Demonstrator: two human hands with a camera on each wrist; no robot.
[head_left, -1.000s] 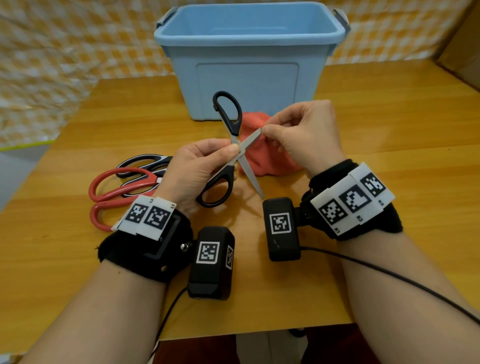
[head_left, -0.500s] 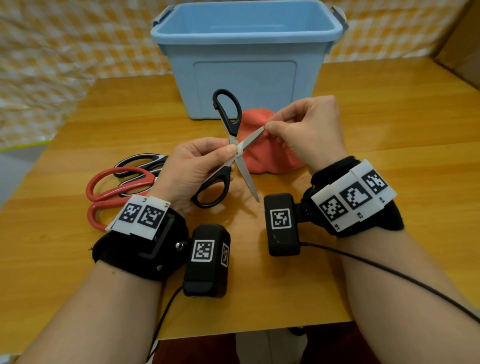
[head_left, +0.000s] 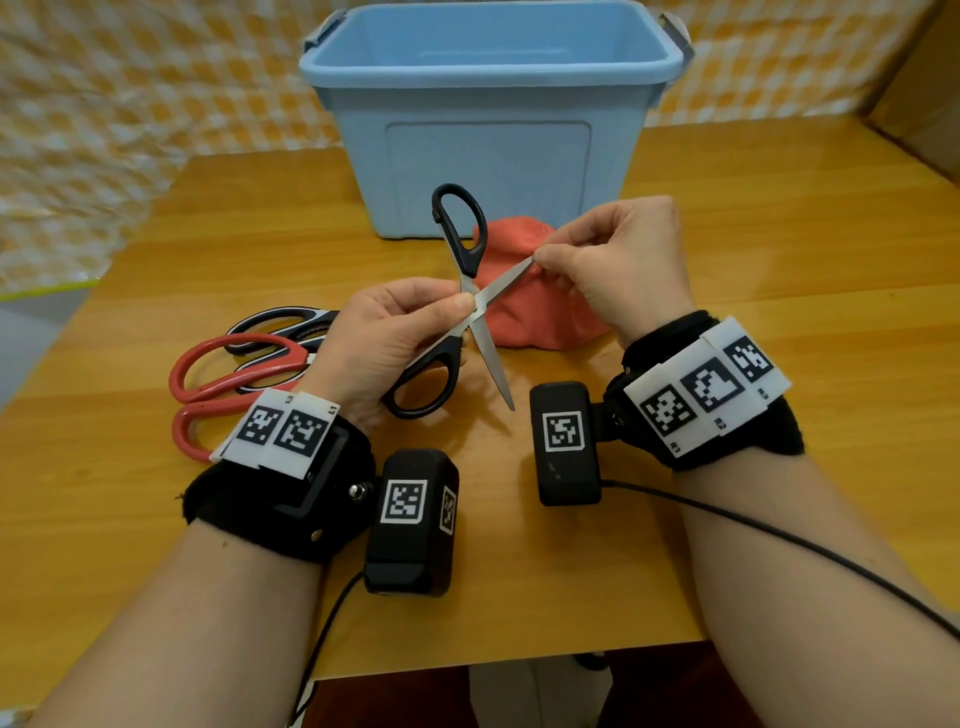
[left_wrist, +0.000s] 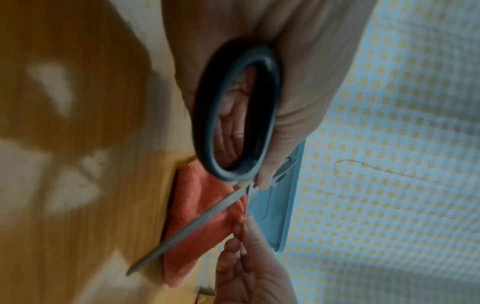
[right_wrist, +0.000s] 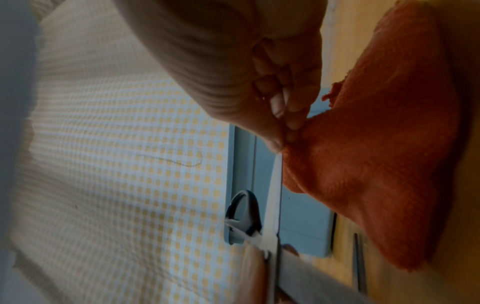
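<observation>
Left hand (head_left: 384, 338) pinches open black scissors (head_left: 482, 335) at the pivot; right hand (head_left: 623, 265) pinches a corner of orange cloth (head_left: 540, 317) around the nearer blade tip, that blade running straight between both grips, above the table (head_left: 779, 270)

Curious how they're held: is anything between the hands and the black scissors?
Nothing for the left hand: it pinches the black scissors bare at the pivot. The right hand pinches one blade tip with a corner of the orange cloth, which may lie between.

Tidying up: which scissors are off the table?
The black-handled scissors, in the left hand and right hand; the red-handled pair and black-and-white pair lie on the table.
</observation>
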